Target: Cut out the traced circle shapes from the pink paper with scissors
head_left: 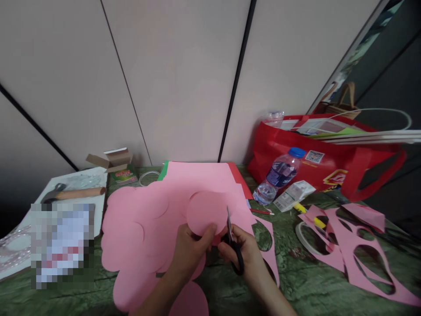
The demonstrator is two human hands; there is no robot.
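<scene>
Between the thumb and fingers of my left hand (pixel 194 245) is a round pink paper circle (pixel 205 213), held up over the pile. My right hand (pixel 243 245) is closed around the black handles of a pair of scissors (pixel 235 252). Their blades point up and away, close to the circle's right edge; whether they touch the paper I cannot tell. Beneath and left of my hands, overlapping pink paper circles (pixel 125 232) cover much of the table. Behind them lies a stack of pink sheets (pixel 197 173), with green and red sheets showing at its sides.
Pink paper offcuts with round holes (pixel 350 250) lie at the right, near a roll of tape (pixel 301 232). A water bottle (pixel 279 175) leans by a red bag (pixel 315 158). At the left are a hammer (pixel 79 193) and an opened small box (pixel 122 173). A wall panel (pixel 180 79) rises behind.
</scene>
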